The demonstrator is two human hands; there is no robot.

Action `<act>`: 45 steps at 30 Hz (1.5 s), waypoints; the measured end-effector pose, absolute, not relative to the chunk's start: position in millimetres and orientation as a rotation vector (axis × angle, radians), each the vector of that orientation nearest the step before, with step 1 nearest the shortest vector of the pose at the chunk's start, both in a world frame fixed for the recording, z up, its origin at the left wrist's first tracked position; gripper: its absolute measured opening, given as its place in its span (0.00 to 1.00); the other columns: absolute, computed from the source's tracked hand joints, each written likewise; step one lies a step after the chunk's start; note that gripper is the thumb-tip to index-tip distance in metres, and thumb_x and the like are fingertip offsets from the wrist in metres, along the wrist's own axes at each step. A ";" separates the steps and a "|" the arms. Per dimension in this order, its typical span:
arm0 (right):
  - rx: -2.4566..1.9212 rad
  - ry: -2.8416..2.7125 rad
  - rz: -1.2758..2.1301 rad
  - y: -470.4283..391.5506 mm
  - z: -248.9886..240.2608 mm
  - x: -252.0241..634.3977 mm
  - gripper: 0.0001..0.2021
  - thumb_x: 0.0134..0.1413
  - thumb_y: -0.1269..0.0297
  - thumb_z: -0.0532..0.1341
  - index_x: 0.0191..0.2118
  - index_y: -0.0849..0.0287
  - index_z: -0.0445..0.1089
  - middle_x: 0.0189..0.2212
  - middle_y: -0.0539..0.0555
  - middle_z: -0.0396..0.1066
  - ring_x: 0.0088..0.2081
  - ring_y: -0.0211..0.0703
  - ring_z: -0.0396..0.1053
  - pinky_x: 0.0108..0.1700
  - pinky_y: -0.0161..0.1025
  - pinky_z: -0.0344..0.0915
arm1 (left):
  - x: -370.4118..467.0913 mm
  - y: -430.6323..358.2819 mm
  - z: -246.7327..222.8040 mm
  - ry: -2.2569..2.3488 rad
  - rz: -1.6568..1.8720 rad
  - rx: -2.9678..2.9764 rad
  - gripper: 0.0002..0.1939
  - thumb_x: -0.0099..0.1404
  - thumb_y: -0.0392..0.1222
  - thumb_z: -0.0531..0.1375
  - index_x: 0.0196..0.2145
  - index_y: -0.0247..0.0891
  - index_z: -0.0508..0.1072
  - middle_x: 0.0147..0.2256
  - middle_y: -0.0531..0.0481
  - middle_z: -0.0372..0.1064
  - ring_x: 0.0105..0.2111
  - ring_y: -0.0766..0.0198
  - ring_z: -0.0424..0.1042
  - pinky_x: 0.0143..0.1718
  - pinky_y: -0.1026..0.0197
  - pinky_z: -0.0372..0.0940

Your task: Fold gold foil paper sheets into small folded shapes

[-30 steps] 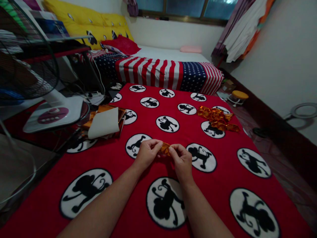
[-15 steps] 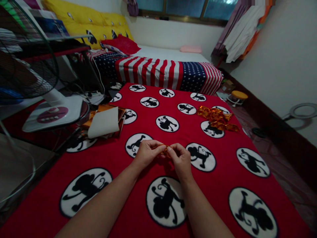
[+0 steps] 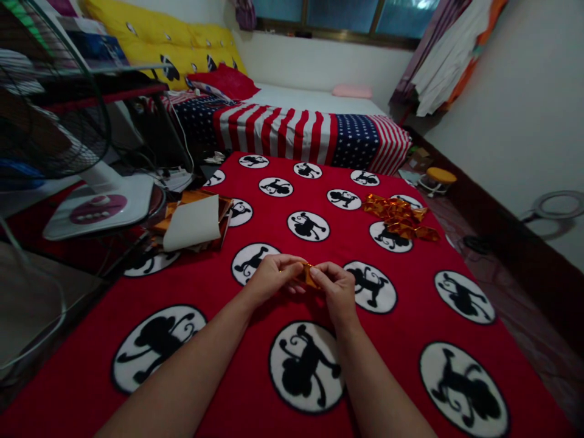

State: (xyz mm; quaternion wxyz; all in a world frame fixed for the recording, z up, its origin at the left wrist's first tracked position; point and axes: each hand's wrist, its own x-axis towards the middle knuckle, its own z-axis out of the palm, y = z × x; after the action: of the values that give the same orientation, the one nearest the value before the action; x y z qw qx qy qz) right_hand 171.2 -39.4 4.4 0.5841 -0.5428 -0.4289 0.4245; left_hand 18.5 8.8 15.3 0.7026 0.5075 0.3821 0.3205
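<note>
A small piece of shiny gold foil paper (image 3: pixel 309 275) is pinched between my two hands above the red blanket. My left hand (image 3: pixel 275 277) grips it from the left, thumb on top and fingers curled behind. From the right, my right hand (image 3: pixel 336 286) pinches the same piece between thumb and fingers. Much of the foil is covered by my fingers, so its full shape is hidden. Further off to the right lies a heap of folded gold foil pieces (image 3: pixel 396 213). To the left rests a stack of foil sheets and papers (image 3: pixel 194 224), a pale sheet uppermost.
The red blanket (image 3: pixel 255 377) with monkey prints spreads under my arms. A fan's white base (image 3: pixel 103 204) stands at left beside a small table with cables. Behind are a bed with a striped cover (image 3: pixel 274 131) and a yellow-topped stool (image 3: pixel 440 176).
The foil has turned between my fingers, and a flat gold face now shows. My hands stay in nearly the same place, with the fingers slightly shifted.
</note>
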 end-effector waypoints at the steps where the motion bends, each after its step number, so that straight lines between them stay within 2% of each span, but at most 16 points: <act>1: -1.260 -1.003 1.005 -39.2 4.6 171.1 0.10 0.47 0.60 0.66 0.23 0.60 0.72 0.19 0.48 0.68 0.22 0.35 0.62 0.25 0.32 0.59 | 17.8 9.0 15.3 0.841 0.681 1.155 0.25 0.52 0.56 0.67 0.37 0.30 0.76 0.27 0.44 0.77 0.22 0.62 0.76 0.21 0.69 0.68; 5: -1.242 -1.030 1.012 -38.0 4.3 169.2 0.09 0.47 0.60 0.66 0.25 0.60 0.73 0.22 0.49 0.70 0.24 0.36 0.66 0.27 0.33 0.62 | 20.0 8.8 13.4 0.864 0.676 1.178 0.21 0.53 0.55 0.67 0.30 0.29 0.76 0.23 0.44 0.76 0.20 0.64 0.75 0.19 0.70 0.66; 10: -1.201 -0.941 0.989 -37.8 3.7 166.5 0.12 0.46 0.57 0.68 0.34 0.59 0.72 0.28 0.51 0.74 0.26 0.39 0.70 0.29 0.35 0.68 | 26.1 8.0 12.3 0.978 0.960 1.002 0.25 0.50 0.56 0.68 0.33 0.29 0.76 0.25 0.44 0.77 0.22 0.62 0.76 0.19 0.70 0.66; 15: -1.209 -0.962 0.944 -40.9 5.4 161.0 0.11 0.46 0.57 0.68 0.32 0.59 0.71 0.25 0.49 0.72 0.24 0.38 0.69 0.26 0.35 0.68 | 26.2 8.6 10.7 0.961 1.070 0.929 0.25 0.49 0.57 0.69 0.33 0.30 0.76 0.27 0.44 0.78 0.23 0.62 0.77 0.20 0.70 0.65; 20: -1.222 -1.087 0.777 -41.5 6.9 155.2 0.07 0.51 0.61 0.65 0.32 0.59 0.72 0.27 0.50 0.73 0.28 0.39 0.69 0.31 0.34 0.66 | 28.5 6.9 8.6 0.961 1.084 0.974 0.24 0.50 0.57 0.68 0.33 0.31 0.77 0.27 0.46 0.78 0.23 0.62 0.76 0.21 0.67 0.66; 25: -1.262 -1.119 0.667 -40.9 4.5 156.6 0.09 0.55 0.59 0.62 0.31 0.58 0.71 0.27 0.50 0.71 0.30 0.40 0.68 0.35 0.35 0.64 | 30.5 4.9 11.5 0.969 1.074 0.987 0.23 0.50 0.56 0.68 0.32 0.31 0.77 0.27 0.45 0.78 0.23 0.62 0.76 0.22 0.68 0.66; 33: -1.229 -1.151 0.734 -42.5 3.3 160.2 0.10 0.57 0.59 0.60 0.29 0.57 0.73 0.26 0.50 0.69 0.31 0.40 0.66 0.36 0.36 0.62 | 24.4 9.0 10.0 0.892 1.012 0.976 0.20 0.51 0.51 0.69 0.34 0.32 0.77 0.30 0.48 0.77 0.25 0.66 0.74 0.27 0.67 0.68; 38: -1.193 -1.169 0.806 -42.6 3.3 159.7 0.09 0.56 0.60 0.61 0.27 0.57 0.73 0.25 0.49 0.68 0.29 0.39 0.64 0.34 0.35 0.60 | 19.5 10.1 11.0 0.867 0.966 1.060 0.19 0.53 0.48 0.68 0.40 0.35 0.78 0.31 0.50 0.76 0.24 0.69 0.71 0.25 0.69 0.64; 45: -1.224 -1.152 0.845 -43.1 4.5 157.5 0.07 0.54 0.61 0.62 0.29 0.59 0.72 0.23 0.49 0.67 0.26 0.37 0.63 0.29 0.34 0.59 | 22.1 8.5 16.4 0.978 1.009 1.104 0.16 0.50 0.49 0.70 0.31 0.32 0.80 0.26 0.48 0.76 0.23 0.68 0.70 0.24 0.68 0.64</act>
State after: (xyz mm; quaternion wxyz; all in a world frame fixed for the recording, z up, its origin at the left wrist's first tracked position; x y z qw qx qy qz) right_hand 157.5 -43.1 4.5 0.5894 -0.5256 -0.4946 0.3630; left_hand 22.1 8.5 16.4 0.6266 0.4815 0.4265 0.4400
